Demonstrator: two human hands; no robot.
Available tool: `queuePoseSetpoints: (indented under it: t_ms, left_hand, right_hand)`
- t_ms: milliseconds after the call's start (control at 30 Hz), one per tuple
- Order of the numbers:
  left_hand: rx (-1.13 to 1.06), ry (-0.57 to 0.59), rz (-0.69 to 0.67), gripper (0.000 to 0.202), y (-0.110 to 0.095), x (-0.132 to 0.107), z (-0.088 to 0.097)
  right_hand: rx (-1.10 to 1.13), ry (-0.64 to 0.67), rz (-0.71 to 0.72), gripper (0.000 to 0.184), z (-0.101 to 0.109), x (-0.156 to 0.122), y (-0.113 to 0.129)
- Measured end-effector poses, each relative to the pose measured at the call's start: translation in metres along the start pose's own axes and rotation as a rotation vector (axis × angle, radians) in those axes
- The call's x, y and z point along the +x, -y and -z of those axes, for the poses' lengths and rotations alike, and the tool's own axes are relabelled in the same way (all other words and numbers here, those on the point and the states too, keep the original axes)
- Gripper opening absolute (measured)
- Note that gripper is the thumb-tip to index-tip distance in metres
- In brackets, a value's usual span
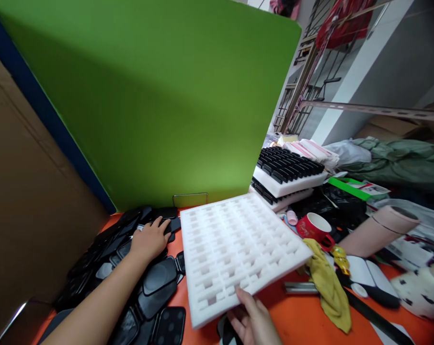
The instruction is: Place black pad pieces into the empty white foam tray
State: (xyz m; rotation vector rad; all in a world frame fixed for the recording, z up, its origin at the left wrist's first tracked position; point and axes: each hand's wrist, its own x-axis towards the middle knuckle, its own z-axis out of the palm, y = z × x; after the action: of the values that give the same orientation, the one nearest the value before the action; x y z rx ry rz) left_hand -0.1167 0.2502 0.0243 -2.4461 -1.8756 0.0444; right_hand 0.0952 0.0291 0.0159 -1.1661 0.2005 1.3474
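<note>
My right hand [251, 320] grips the near edge of a white foam tray [234, 247] with several empty slots, holding it tilted above the orange table [303, 318]. My left hand [150, 239] rests palm down, fingers spread, on a pile of black flat plastic parts [145, 282] at the left. Nothing is in the left hand's grasp.
A green divider panel [148, 100] stands behind the table. Two stacked foam trays filled with black parts [287, 175] sit at the back right. A red mug [314, 227], yellow cloth [328, 282], pink roll [378, 230] and a spotted white pot [421, 287] crowd the right side. Cardboard [26, 191] walls the left.
</note>
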Motion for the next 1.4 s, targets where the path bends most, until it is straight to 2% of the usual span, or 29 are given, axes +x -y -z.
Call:
queuePoseSetpoints:
  t_ms: [167,400,500,600,667,800,1000,1100,1233,1300,1400]
  left_hand:
    - [0.002,0.0,0.006,0.047,0.0,0.001,0.001]
    - [-0.001,-0.042,0.006,0.049,0.001,-0.009,0.015]
    - [-0.019,-0.046,-0.115,0.05,-0.012,-0.031,0.022]
    - [-0.052,0.041,-0.325,0.052,-0.029,-0.061,0.021]
    - [-0.049,0.072,-0.392,0.051,-0.037,-0.078,0.016]
    - [0.046,-0.002,-0.333,0.048,-0.036,-0.093,0.009]
    - [0.197,-0.058,-0.178,0.05,-0.014,-0.093,0.011]
    - [0.213,-0.04,-0.1,0.05,-0.01,-0.095,0.013]
    - [0.172,-0.062,-0.068,0.05,-0.016,-0.103,0.021]
    - [0.124,-0.083,-0.066,0.051,-0.021,-0.112,0.03]
    - [0.012,-0.12,-0.067,0.051,-0.026,-0.139,0.047]
  right_hand:
    - [-0.012,0.084,0.069,0.056,-0.012,0.002,0.008]
    - [-0.102,0.127,0.037,0.053,-0.013,0.005,0.014]
    - [-0.129,0.145,0.022,0.055,-0.014,0.008,0.016]
    - [-0.161,0.129,0.015,0.058,-0.014,0.014,0.015]
    - [-0.172,0.137,0.019,0.058,-0.012,0.017,0.014]
    - [-0.207,0.136,-0.001,0.059,-0.013,0.014,0.014]
    - [-0.345,0.157,-0.073,0.057,-0.016,0.013,0.021]
    - [-0.448,0.189,-0.108,0.06,-0.008,0.018,0.027]
    - [-0.466,0.228,-0.151,0.058,0.008,0.015,0.037]
    - [-0.459,0.291,-0.112,0.049,0.016,0.009,0.041]
    - [-0.541,0.359,0.088,0.04,0.035,-0.002,0.045]
